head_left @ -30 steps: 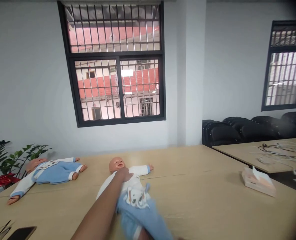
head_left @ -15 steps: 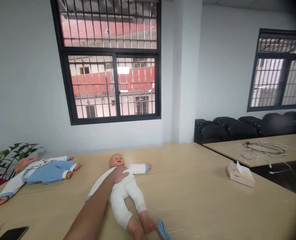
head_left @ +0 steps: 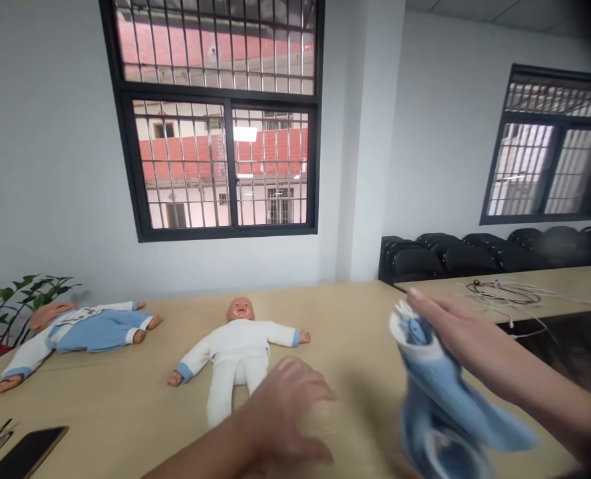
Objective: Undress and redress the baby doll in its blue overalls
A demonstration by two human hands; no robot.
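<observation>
Blue pants (head_left: 428, 369) have come up and over to about 4 o'clock since half a second ago, when just a blue strip showed by the doll's feet. Right hand (head_left: 438, 316) has a firm grip on them up by a white-edged opening, and the rest dangles below, kinda blurry. Can't really tell if the bottom touches the surface (head_left: 348, 319).

Left hand (head_left: 290, 406) is off the doll's chest now and sits around 6 o'clock, grip loose with nothing in it, fingers spread, just to the 3 o'clock side of the doll's legs. Its arm covers the doll's feet.

That doll (head_left: 240, 342) is lying face up at about 7 o'clock in its white outfit with blue cuffs, arms out. Another doll (head_left: 96, 329), blue pants on, lies over at 8 o'clock, with a phone (head_left: 28, 452) nearer the person. Loose cables (head_left: 510, 293) are near 3 o'clock on another table (head_left: 588, 283).
</observation>
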